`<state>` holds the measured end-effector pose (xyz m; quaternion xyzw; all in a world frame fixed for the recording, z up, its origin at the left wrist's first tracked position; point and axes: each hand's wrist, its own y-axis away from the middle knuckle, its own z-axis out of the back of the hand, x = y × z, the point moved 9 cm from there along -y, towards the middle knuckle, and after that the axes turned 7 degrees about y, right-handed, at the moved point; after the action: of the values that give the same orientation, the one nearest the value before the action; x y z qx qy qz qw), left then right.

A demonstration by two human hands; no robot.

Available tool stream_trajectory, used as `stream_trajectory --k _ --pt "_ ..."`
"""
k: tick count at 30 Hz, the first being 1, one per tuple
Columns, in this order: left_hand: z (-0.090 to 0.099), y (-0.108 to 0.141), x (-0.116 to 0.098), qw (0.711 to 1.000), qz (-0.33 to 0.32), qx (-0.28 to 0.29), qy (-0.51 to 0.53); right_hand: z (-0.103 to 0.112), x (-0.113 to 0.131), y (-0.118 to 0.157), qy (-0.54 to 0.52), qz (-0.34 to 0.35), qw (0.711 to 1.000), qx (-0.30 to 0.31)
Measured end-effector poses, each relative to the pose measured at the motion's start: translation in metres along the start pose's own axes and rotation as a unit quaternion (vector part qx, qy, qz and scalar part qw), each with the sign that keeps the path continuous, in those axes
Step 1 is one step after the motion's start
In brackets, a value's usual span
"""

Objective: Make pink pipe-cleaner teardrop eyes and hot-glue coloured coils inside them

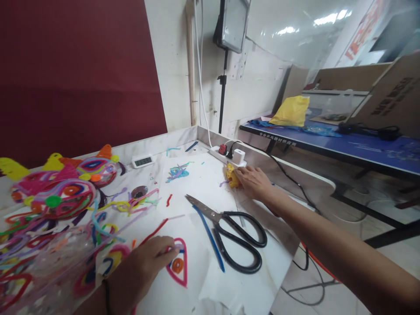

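My left hand [152,258] is closed, its thumb and fingertips at the upper left edge of a pink-outlined eye shape [186,271] with an orange coil in its middle. A red pipe cleaner [156,229] runs out from behind this hand. Farther off, my right hand [254,181] has its fingers curled on a small yellow object [232,176] by the power strip; its kind is partly hidden. Between the hands lie large black-handled scissors [216,217], blades slightly apart, alongside a blue stick-like pen or pipe cleaner [210,240].
Colourful fuzzy masks [62,192] and tangled pipe cleaners [108,227] cover the table's left side. A small digital timer [142,161] and a blue fuzzy piece [178,172] lie farther back. The power strip [215,153] with plugs and a black cable [285,173] lines the right edge.
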<state>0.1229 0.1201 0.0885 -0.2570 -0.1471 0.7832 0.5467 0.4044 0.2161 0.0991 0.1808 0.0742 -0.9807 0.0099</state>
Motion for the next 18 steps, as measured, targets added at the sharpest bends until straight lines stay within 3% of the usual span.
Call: stream_trajectory --k 4,8,11,18 --pt "0.003 -0.004 -0.003 1.0 0.01 -0.007 0.004 0.019 0.01 0.016 -0.023 0.014 1.0 -0.004" --pt "0.004 -0.007 -0.005 1.0 0.013 -0.01 0.001 0.03 0.051 0.059 -0.077 0.119 0.989 0.046" --pt "0.005 -0.007 -0.005 1.0 0.008 -0.013 -0.002 0.034 0.075 0.082 -0.077 0.143 0.985 0.065" --pt "-0.002 -0.001 0.001 1.0 0.022 -0.003 0.004 0.036 0.094 0.098 -0.093 0.163 0.976 0.109"
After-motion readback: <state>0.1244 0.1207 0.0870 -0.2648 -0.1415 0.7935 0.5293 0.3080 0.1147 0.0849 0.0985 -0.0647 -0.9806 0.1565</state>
